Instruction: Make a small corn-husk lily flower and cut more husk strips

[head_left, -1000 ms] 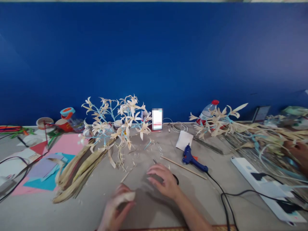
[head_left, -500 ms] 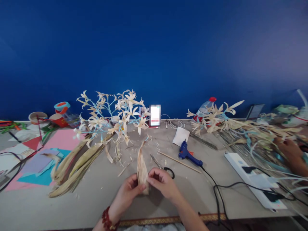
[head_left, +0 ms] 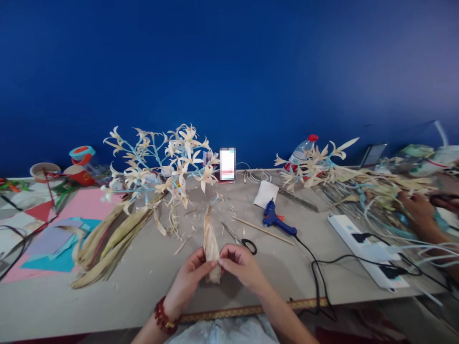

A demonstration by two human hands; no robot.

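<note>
1 dried husk (head_left: 210,239) upright nr front edge of worktop (head_left: 143,286), mid. Left hand (head_left: 186,279) & right hand (head_left: 242,265) both pinch its lower end. Just behind: 1 scissors (head_left: 238,237), 1 stick (head_left: 263,230), 1 glue gun (head_left: 274,222). Back edge: 2 flower sprays, left spray (head_left: 161,162) & right spray (head_left: 315,165).

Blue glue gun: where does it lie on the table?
In the head view, the glue gun lies on the table, right of the scissors, just behind the wooden stick.

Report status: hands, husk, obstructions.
Left hand and right hand pinch dried husk at its lower end. Scissors lie just beyond. Nothing in the way.
</note>
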